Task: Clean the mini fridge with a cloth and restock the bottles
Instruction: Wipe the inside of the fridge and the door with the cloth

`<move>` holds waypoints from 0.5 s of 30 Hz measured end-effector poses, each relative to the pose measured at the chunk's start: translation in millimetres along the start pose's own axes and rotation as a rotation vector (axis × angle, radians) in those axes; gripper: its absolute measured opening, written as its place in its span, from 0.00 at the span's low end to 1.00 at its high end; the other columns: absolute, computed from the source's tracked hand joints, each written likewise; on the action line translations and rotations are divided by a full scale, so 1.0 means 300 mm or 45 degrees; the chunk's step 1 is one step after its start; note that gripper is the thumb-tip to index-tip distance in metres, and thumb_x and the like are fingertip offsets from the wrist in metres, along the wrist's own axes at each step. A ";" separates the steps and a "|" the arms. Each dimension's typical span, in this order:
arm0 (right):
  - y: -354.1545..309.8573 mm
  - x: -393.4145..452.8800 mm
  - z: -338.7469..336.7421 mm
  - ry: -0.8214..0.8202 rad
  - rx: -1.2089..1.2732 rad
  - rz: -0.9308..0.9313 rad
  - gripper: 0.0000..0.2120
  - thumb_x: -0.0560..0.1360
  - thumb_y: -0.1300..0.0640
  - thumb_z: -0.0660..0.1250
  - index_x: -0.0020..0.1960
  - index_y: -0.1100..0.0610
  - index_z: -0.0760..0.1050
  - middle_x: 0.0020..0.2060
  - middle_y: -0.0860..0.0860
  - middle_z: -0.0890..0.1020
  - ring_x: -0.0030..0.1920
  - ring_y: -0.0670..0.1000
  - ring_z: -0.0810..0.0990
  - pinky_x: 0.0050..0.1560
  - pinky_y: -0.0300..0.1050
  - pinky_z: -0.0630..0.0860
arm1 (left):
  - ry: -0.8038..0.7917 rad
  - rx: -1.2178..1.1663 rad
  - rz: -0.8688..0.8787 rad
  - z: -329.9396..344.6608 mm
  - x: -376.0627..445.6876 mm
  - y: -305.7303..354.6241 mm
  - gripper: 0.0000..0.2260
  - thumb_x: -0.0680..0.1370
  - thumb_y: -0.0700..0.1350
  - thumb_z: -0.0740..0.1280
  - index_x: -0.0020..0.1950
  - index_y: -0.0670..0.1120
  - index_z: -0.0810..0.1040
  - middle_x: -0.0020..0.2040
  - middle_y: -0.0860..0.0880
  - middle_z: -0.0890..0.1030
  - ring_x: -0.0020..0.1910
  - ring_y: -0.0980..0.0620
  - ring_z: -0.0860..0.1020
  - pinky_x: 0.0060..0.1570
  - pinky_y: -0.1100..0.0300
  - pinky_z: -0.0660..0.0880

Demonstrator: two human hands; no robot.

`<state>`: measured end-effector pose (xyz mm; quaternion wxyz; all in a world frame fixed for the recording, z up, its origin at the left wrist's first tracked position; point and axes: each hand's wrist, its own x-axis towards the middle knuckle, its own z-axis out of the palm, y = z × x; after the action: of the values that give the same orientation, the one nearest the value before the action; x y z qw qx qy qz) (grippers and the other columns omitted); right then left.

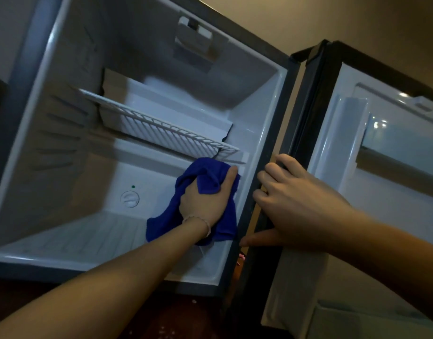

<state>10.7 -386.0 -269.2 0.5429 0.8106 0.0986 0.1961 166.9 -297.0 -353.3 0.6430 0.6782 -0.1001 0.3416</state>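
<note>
The mini fridge stands open, its white inside bare of bottles. My left hand is inside, gripping a bunched dark blue cloth against the right inner wall just below the white wire shelf. Part of the cloth hangs down under my wrist. My right hand grips the dark edge of the open door near the hinge side, fingers curled round it and the thumb below. No bottles are in view.
A round thermostat dial sits on the back wall under a small green dot. The ribbed fridge floor is bare. The door's inner shelf juts out at the right. Dark reddish flooring lies below the fridge.
</note>
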 end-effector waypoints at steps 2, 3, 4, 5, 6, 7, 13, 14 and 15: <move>0.001 0.002 0.001 -0.002 0.005 0.004 0.54 0.65 0.22 0.35 0.72 0.58 0.68 0.72 0.58 0.68 0.74 0.60 0.62 0.76 0.60 0.43 | 0.031 -0.024 0.086 0.007 0.007 0.015 0.26 0.73 0.71 0.63 0.33 0.49 0.72 0.28 0.52 0.76 0.27 0.56 0.75 0.28 0.63 0.65; 0.000 0.003 0.000 -0.001 0.006 0.006 0.54 0.65 0.22 0.35 0.72 0.58 0.68 0.72 0.58 0.68 0.74 0.60 0.62 0.76 0.60 0.43 | 0.033 -0.068 0.110 0.013 0.017 0.017 0.25 0.74 0.70 0.64 0.33 0.49 0.71 0.27 0.53 0.75 0.26 0.57 0.74 0.27 0.64 0.65; -0.001 0.004 0.001 -0.002 0.010 0.006 0.54 0.65 0.22 0.36 0.72 0.58 0.68 0.72 0.58 0.68 0.74 0.60 0.61 0.76 0.60 0.43 | 0.026 -0.121 0.126 0.020 0.029 0.017 0.23 0.74 0.68 0.65 0.33 0.50 0.71 0.27 0.53 0.75 0.25 0.59 0.73 0.27 0.65 0.66; -0.002 0.005 0.000 -0.005 0.016 0.006 0.53 0.65 0.22 0.36 0.72 0.57 0.68 0.72 0.58 0.68 0.74 0.60 0.61 0.76 0.60 0.43 | 0.012 -0.170 0.136 0.029 0.044 0.016 0.22 0.75 0.67 0.65 0.34 0.50 0.72 0.27 0.53 0.75 0.25 0.60 0.73 0.28 0.66 0.66; -0.002 0.005 0.000 -0.007 0.022 0.007 0.54 0.65 0.22 0.36 0.72 0.57 0.68 0.72 0.58 0.68 0.74 0.60 0.61 0.76 0.60 0.43 | -0.004 -0.202 0.139 0.038 0.061 0.016 0.21 0.75 0.66 0.65 0.34 0.50 0.72 0.26 0.53 0.75 0.25 0.61 0.73 0.29 0.66 0.67; -0.001 0.006 0.005 -0.005 0.027 0.006 0.54 0.65 0.22 0.35 0.72 0.57 0.68 0.71 0.58 0.69 0.74 0.60 0.62 0.76 0.60 0.43 | -0.018 -0.220 0.134 0.045 0.078 0.015 0.21 0.76 0.66 0.65 0.34 0.50 0.72 0.26 0.53 0.75 0.24 0.61 0.73 0.29 0.65 0.67; 0.010 0.023 0.074 0.168 0.010 0.002 0.55 0.67 0.22 0.31 0.61 0.58 0.79 0.60 0.59 0.79 0.64 0.61 0.74 0.73 0.61 0.51 | -0.018 -0.173 0.046 0.078 0.192 -0.030 0.22 0.77 0.64 0.64 0.33 0.49 0.73 0.27 0.52 0.77 0.29 0.54 0.76 0.29 0.62 0.66; 0.012 0.026 0.090 0.234 0.007 0.004 0.53 0.69 0.22 0.33 0.57 0.59 0.81 0.55 0.59 0.81 0.60 0.61 0.76 0.71 0.60 0.53 | -0.017 -0.169 0.032 0.084 0.211 -0.039 0.21 0.77 0.64 0.64 0.33 0.50 0.73 0.28 0.51 0.77 0.29 0.54 0.76 0.28 0.63 0.66; 0.012 0.029 0.101 0.306 0.004 0.007 0.51 0.71 0.23 0.35 0.53 0.60 0.82 0.51 0.60 0.82 0.56 0.61 0.78 0.69 0.60 0.54 | -0.016 -0.171 0.022 0.088 0.227 -0.049 0.21 0.77 0.64 0.64 0.33 0.50 0.73 0.28 0.52 0.77 0.29 0.54 0.76 0.27 0.63 0.66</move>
<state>31.3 -409.7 -274.2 0.5254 0.7823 0.1611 0.2932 235.1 -299.0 -323.2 0.6835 0.6347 -0.1328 0.3353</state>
